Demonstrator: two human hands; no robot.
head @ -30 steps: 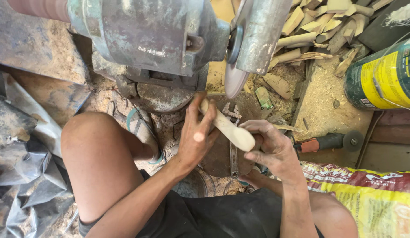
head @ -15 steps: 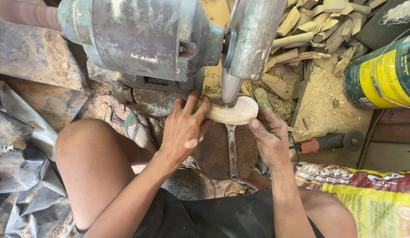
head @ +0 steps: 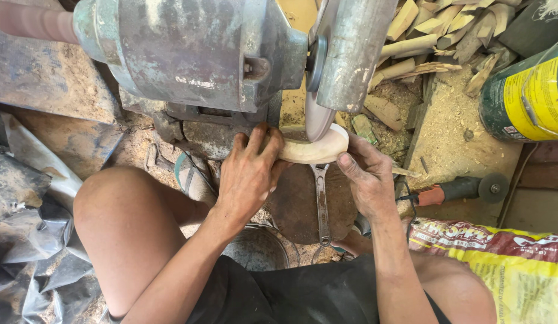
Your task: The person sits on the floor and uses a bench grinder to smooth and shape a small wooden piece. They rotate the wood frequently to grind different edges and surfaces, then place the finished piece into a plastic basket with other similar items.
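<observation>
A pale carved wooden piece (head: 315,148) lies across both my hands, pressed up against the lower edge of a grinding disc (head: 318,114). My left hand (head: 246,174) grips its left end with the fingers curled over the top. My right hand (head: 366,177) holds its right end, thumb on the front of the wood. The disc sits on a large grey-green bench grinder motor (head: 189,51), under a metal guard (head: 351,48).
A metal wrench (head: 321,204) lies on a dark round slab below the wood. Wood offcuts (head: 435,30) and sawdust pile up at upper right beside a green and yellow can (head: 528,96). A small orange-handled tool (head: 459,191), a printed sack (head: 513,264) and black plastic sheeting (head: 33,240) are around my bare knees.
Both hands lifted the wooden piece from lower in front of me up to the grinding disc, and it has turned from slanted to lying crosswise against the disc.
</observation>
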